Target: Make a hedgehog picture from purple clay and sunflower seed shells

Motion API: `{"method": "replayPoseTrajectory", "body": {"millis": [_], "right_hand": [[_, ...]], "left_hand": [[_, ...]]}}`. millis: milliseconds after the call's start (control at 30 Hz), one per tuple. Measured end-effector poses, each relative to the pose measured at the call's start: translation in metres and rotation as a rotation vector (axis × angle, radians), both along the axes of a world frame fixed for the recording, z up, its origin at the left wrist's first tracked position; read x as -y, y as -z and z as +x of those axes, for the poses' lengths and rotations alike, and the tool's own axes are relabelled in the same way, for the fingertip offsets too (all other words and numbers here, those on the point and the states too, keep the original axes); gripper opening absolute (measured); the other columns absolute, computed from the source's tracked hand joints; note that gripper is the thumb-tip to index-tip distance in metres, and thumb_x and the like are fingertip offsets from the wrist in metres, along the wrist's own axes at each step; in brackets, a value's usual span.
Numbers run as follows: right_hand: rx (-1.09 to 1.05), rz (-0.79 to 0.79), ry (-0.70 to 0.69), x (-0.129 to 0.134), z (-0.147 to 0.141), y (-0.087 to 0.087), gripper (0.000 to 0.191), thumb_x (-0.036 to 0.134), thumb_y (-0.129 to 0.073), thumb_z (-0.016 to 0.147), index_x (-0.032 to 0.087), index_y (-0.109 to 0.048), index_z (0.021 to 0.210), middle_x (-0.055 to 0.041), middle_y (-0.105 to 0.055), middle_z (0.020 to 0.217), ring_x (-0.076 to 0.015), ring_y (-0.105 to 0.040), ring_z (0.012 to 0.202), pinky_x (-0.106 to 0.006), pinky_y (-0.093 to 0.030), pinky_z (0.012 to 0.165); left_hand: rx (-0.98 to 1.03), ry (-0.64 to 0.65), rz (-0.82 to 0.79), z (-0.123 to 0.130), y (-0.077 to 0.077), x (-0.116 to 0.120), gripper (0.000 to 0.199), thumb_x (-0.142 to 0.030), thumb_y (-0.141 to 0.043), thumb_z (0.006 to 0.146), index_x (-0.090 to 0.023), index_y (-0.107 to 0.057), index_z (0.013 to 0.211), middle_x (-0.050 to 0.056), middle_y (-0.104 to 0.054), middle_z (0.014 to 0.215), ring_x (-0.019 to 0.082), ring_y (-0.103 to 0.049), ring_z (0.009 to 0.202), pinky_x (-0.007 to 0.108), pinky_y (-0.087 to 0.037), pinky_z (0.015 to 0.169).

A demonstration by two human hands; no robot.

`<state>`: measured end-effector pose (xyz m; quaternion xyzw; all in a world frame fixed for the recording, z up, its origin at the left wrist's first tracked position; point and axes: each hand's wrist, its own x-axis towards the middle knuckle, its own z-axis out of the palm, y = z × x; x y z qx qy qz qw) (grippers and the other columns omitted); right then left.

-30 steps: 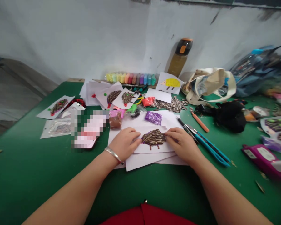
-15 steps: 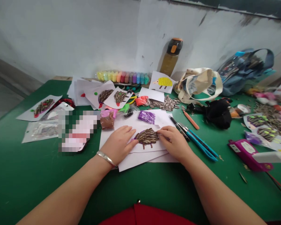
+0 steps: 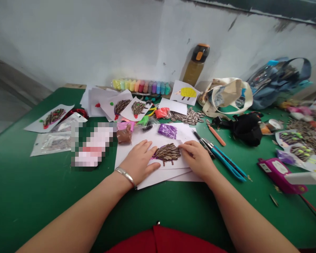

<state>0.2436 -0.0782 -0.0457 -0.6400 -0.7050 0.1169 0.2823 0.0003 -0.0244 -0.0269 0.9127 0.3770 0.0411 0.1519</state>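
A hedgehog picture [image 3: 167, 152] lies in front of me, its body covered in overlapping striped sunflower seeds, with short brown legs and a little purple at its left end. It is on a white sheet [image 3: 177, 165] with more paper underneath. My left hand [image 3: 139, 161], with a silver bangle at the wrist, rests flat on the paper at the picture's left side, fingers apart. At the right end of the seeds, the thumb and forefinger of my right hand [image 3: 198, 159] are pinched together; whatever is between them is hidden. A purple clay packet [image 3: 168, 131] lies just beyond the picture.
Tweezers [image 3: 230, 165] and a pen lie right of the paper, near an orange tool [image 3: 216, 135]. Behind are a sunflower seed heap [image 3: 191, 116], finished hedgehog cards [image 3: 136, 108], clay packets and a bottle [image 3: 196, 65]. A magenta glue gun [image 3: 280, 175] is at far right.
My left hand has spread flatter, its thumb drawn down away from the seeds. My right hand stays pinched at the right end. The whole view has shifted slightly.
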Motion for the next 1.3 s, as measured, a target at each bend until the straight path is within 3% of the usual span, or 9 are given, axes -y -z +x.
{"method": "replayPoseTrajectory", "body": {"millis": [700, 1067, 1300], "right_hand": [[-0.045, -0.035, -0.002, 0.0, 0.007, 0.006, 0.026, 0.029, -0.05, 0.091, 0.021, -0.072, 0.101, -0.007, -0.068, 0.101, -0.0215, -0.063, 0.094, -0.034, -0.049, 0.087], [-0.032, -0.002, -0.008, -0.001, 0.005, 0.002, 0.026, 0.025, -0.05, 0.089, 0.019, -0.074, 0.097, -0.008, -0.069, 0.098, -0.0221, -0.064, 0.092, -0.035, -0.05, 0.085], [-0.031, -0.011, -0.015, -0.001, 0.005, 0.001, 0.026, 0.025, -0.051, 0.089, 0.02, -0.074, 0.099, -0.0079, -0.069, 0.098, -0.0225, -0.064, 0.094, -0.036, -0.05, 0.086]], "left_hand": [[-0.002, 0.015, 0.089, 0.0, 0.001, 0.003, 0.054, -0.045, -0.059, 0.087, -0.013, -0.053, 0.13, 0.017, -0.049, 0.141, 0.033, -0.04, 0.133, 0.049, -0.033, 0.111], [0.009, 0.021, 0.045, -0.001, 0.0, -0.004, 0.056, -0.047, -0.057, 0.087, -0.011, -0.053, 0.131, 0.018, -0.049, 0.142, 0.034, -0.04, 0.133, 0.049, -0.033, 0.111], [-0.006, 0.041, 0.045, -0.006, -0.012, -0.006, 0.046, -0.035, -0.055, 0.09, -0.01, -0.056, 0.129, 0.017, -0.052, 0.14, 0.03, -0.043, 0.133, 0.046, -0.034, 0.112]]}}
